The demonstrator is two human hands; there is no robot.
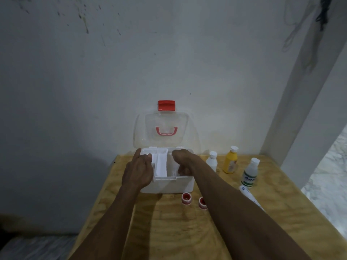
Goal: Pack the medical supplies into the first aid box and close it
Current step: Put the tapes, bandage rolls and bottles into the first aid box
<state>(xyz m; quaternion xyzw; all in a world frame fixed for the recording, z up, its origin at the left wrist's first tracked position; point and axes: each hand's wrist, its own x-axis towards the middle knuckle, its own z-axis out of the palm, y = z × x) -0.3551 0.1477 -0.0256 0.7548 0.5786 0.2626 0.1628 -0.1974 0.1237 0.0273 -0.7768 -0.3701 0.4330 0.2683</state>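
Pale, scuffed wall (93, 72) fills most of the view, with a plywood table (169, 231) pushed against it. At the table's far edge stands the white first aid box (169, 186), its clear lid (163, 132) swung up against the wall, red latch (166, 105) at the top and red handle (166, 131) showing through. Inside sits a white divided tray (161, 166). The left hand (138, 170) lies over the box's left rim, fingers loosely spread and touching the tray, clamping nothing visible. The right hand (183, 162) reaches down into the right side of the box, fingers curled; whether they hold anything cannot be told. Right of the box stand a small white bottle (211, 161), a yellow bottle (230, 163) and a green-labelled bottle (250, 174), with a white tube (247, 196) lying nearer, partly behind the right forearm. Two red-and-white tape rolls (186, 198) rest just in front of the box.
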